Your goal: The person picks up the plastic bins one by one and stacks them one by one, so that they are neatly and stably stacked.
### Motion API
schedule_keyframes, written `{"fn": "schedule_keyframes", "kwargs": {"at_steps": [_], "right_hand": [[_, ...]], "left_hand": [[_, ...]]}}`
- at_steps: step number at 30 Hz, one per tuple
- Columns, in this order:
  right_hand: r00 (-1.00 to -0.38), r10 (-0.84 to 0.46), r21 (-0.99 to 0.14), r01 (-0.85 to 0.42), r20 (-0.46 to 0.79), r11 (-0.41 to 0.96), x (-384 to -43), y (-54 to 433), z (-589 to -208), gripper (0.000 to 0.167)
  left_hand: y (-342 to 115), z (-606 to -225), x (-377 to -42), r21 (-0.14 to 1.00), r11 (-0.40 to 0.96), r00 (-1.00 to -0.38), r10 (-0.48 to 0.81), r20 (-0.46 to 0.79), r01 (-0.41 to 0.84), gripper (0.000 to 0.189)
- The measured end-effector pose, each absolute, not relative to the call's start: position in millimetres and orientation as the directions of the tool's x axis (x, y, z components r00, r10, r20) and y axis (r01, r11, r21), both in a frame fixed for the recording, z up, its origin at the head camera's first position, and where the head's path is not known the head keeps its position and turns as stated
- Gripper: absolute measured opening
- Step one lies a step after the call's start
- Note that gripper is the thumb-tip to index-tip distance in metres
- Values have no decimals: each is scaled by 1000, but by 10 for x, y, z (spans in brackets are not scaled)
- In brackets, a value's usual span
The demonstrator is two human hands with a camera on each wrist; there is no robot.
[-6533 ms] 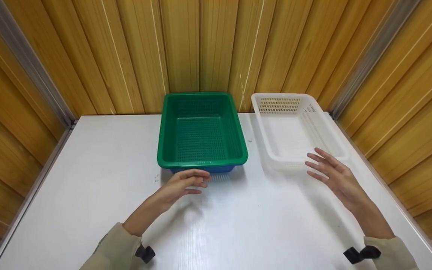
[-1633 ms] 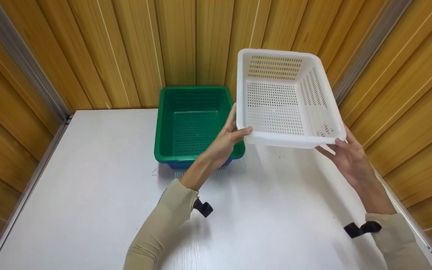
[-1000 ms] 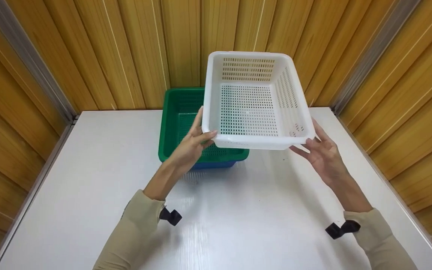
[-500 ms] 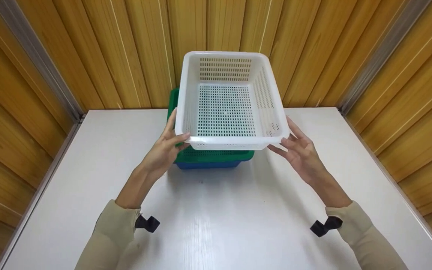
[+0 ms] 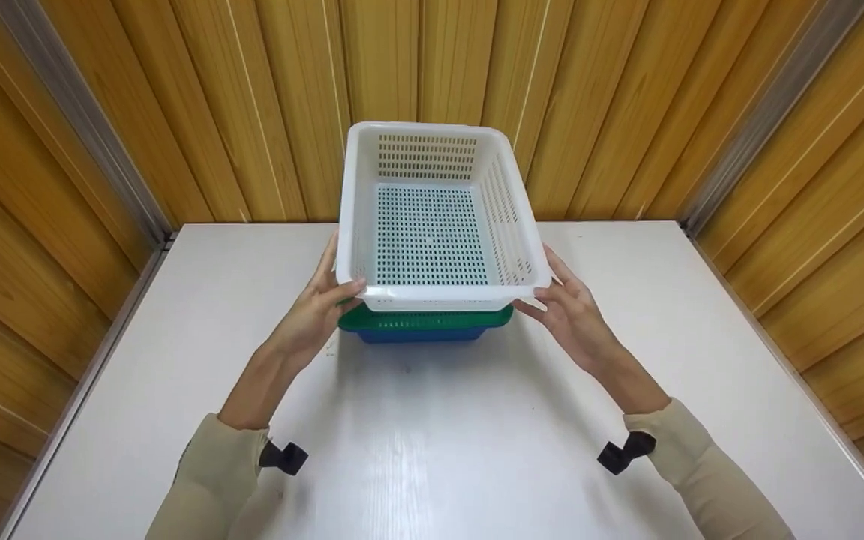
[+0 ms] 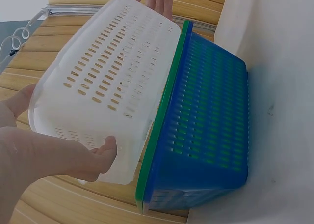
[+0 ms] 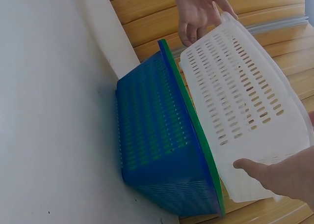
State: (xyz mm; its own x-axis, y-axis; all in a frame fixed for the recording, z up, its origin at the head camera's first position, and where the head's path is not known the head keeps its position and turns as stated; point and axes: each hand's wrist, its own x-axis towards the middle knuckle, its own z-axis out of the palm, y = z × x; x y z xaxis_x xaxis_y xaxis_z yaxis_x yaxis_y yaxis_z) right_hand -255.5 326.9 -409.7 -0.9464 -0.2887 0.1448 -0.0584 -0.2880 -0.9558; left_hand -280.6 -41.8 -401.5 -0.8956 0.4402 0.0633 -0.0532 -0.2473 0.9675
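Note:
A white perforated plastic basket (image 5: 439, 292) is held up by both hands, close over a green basket (image 5: 424, 321). My left hand (image 5: 304, 324) grips its near left corner, thumb on the rim and fingers along the side. At the near right corner my right hand (image 5: 578, 322) holds the rim the same way. The green basket sits nested in a blue basket (image 6: 206, 116), their rims together in both wrist views. The white basket's bottom is right at the green rim in the left wrist view. Most of the green basket's inside is hidden beneath the white one.
The nested baskets stand on a white table (image 5: 432, 450) near its back edge. Yellow wood-look panels (image 5: 447, 60) rise behind and at both sides, with grey metal strips (image 5: 762, 112) in the corners. A black wrist camera (image 5: 283, 457) sits on each sleeve.
Both hands took the white basket from the table at the right, lifted it and carried it left over the green one. In the last half second it has come lower.

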Motion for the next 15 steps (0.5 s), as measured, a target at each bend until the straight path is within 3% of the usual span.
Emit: {"fn": "schedule_keyframes", "kwargs": {"at_steps": [9,15], "right_hand": [[-945,-292,-960,-65,147,-273,-2546,3277,-4097,74],[-944,-308,-985,-72,118,-156,-2531,3308,-4041,77]], "left_hand": [[-440,-3947,-2795,983,-171,-904,427,15,-65,96],[-479,-3918,-2767,984,-166,-908,419,6,-70,93]]}}
